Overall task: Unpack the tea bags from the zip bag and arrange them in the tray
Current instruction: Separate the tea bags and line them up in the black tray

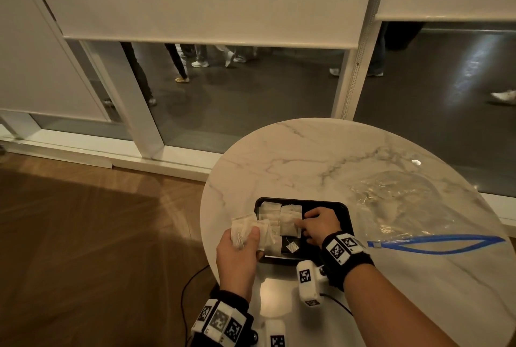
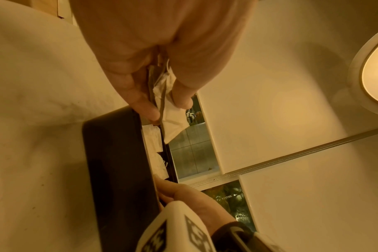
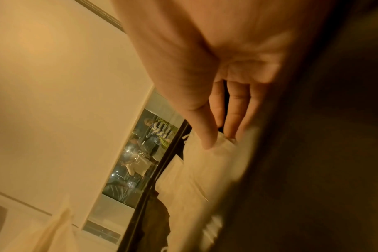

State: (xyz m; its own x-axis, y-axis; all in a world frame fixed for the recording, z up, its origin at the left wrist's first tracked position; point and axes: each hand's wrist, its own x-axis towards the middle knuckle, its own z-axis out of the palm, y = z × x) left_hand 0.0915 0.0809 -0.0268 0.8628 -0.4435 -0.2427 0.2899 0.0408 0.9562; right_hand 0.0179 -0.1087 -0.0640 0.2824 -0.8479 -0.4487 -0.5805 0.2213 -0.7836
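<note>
left hand (image 1: 237, 249) pinches a bunch of white paper tea bags (image 1: 250, 228) over the left edge of the black rectangular tray (image 1: 344, 208) on the round marble bench (image 1: 307, 151). right hand (image 1: 321, 225), fingers (image 3: 207, 136) straight, presses a tea bag (image 1: 289, 219) lying in the tray. clear zip bag with blue seal (image 1: 413, 207) lies right of the tray.

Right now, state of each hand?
Left hand: holding a bunch of tea bags over the tray.
Right hand: open, straight fingers pressing a tea bag lying in the tray.
</note>
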